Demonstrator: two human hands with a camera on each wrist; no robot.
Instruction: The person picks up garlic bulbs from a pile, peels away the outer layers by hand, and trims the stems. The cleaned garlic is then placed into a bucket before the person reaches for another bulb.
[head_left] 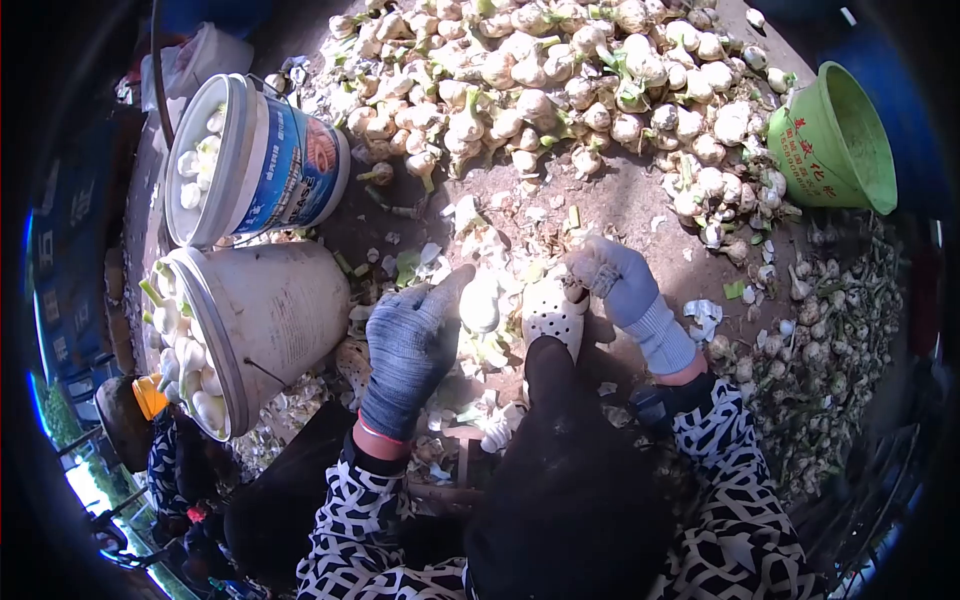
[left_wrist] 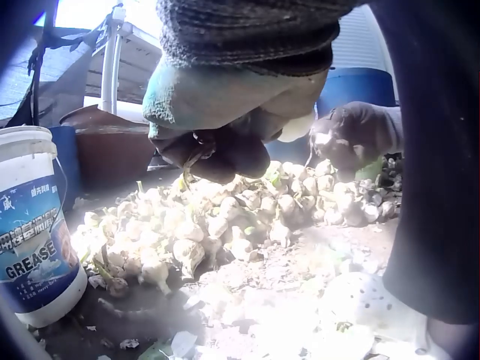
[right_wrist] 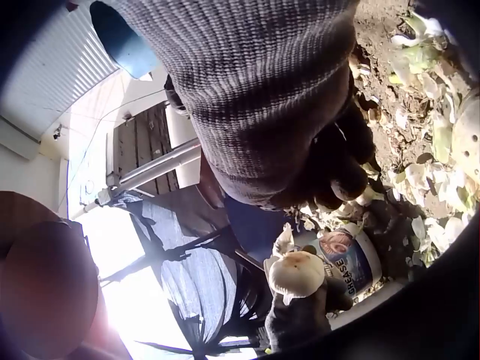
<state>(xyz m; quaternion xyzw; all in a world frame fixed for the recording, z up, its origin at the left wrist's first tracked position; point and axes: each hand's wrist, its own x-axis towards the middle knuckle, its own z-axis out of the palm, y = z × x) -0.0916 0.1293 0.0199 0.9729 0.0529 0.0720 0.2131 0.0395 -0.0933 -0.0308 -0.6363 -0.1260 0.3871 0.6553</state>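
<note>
My left hand (head_left: 412, 340), in a grey knit glove, grips a pale garlic bulb (head_left: 480, 303) between thumb and fingers. In the right wrist view the bulb (right_wrist: 298, 274) sits upright above the left fingers, its base toward the camera and a ragged stem end behind. My right hand (head_left: 620, 285), gloved too, is apart from it to the right, over the toe of a white perforated clog (head_left: 553, 318). Its fingers are curled, pinching a scrap of dry garlic skin (left_wrist: 321, 140) that shows pale at the fingertips in the left wrist view.
A big heap of unpeeled garlic (head_left: 530, 90) spreads ahead, with more at the right. Two white buckets (head_left: 270, 290) holding cleaned bulbs lean at the left, one with a blue grease label (head_left: 295, 165). A green bucket (head_left: 800, 150) stands far right. Skins litter the ground.
</note>
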